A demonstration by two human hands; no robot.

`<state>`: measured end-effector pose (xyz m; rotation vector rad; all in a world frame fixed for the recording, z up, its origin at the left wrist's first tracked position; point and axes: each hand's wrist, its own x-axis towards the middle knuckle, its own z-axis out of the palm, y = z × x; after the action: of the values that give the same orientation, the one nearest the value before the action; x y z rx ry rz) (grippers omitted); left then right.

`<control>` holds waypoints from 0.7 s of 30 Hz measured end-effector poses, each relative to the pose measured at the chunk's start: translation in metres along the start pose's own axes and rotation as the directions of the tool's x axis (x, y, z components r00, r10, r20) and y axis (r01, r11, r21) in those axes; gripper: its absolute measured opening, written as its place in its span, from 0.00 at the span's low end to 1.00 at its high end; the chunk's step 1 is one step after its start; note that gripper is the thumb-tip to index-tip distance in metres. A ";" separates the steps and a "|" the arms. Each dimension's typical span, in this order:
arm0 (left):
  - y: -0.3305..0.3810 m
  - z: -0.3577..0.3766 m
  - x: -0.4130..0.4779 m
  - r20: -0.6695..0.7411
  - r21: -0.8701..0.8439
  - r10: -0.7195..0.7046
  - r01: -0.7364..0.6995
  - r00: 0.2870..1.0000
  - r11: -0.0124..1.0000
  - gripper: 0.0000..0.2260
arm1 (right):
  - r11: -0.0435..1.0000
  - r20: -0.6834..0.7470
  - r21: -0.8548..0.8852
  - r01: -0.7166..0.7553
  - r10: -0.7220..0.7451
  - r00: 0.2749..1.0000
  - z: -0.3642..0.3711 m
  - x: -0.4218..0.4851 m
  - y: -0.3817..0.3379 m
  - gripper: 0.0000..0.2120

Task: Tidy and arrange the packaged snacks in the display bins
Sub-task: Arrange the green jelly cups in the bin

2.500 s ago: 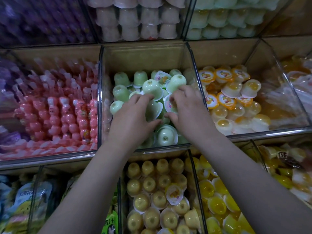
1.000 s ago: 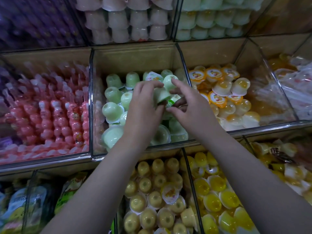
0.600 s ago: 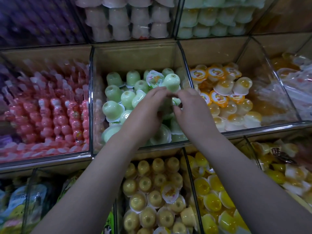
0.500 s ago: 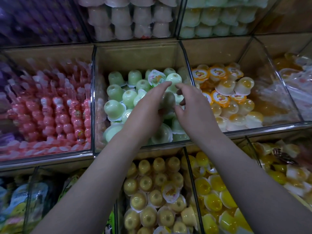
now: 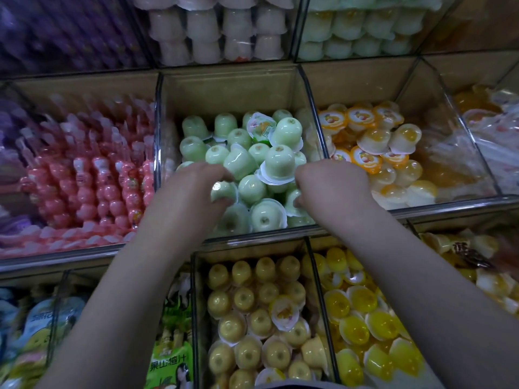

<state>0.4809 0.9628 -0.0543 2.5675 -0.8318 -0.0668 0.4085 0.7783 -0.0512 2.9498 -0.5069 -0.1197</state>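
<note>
I see pink candy sticks [image 5: 84, 189] at nine o'clock. Yellow jelly cups [image 5: 244, 299] sit at six, orange-lidded cups [image 5: 361, 117] at two.

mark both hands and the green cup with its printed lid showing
left hand [image 5: 191, 193]: head view, back of hand
right hand [image 5: 335, 186]: head view, back of hand
green cup [image 5: 261, 127]: head view, middle of its printed lid

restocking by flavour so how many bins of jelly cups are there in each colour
pale pink cups: 1
pale green cups: 1
green cups: 1
orange cups: 1
dull yellow cups: 1
bright yellow cups: 1
total: 6 bins; far-right bins too unclear to count
</note>
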 end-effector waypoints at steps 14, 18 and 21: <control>0.003 -0.016 -0.010 0.240 0.268 -0.138 0.071 0.961 0.961 0.25 | 0.974 0.123 0.222 0.047 -0.076 0.990 0.002 -0.005 -0.006 0.19; -0.002 -0.015 -0.008 0.229 0.119 -0.130 0.105 0.965 0.987 0.27 | 0.967 0.111 0.255 0.005 -0.035 0.993 0.004 -0.005 -0.001 0.13; -0.006 -0.017 -0.006 0.112 0.030 -0.093 0.091 0.989 0.995 0.19 | 0.943 0.068 0.331 -0.028 0.006 0.998 0.005 -0.006 0.002 0.12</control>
<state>0.4826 0.9768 -0.0423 2.6453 -0.7585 -0.2329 0.4019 0.7782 -0.0558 3.2788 -0.6169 -0.1434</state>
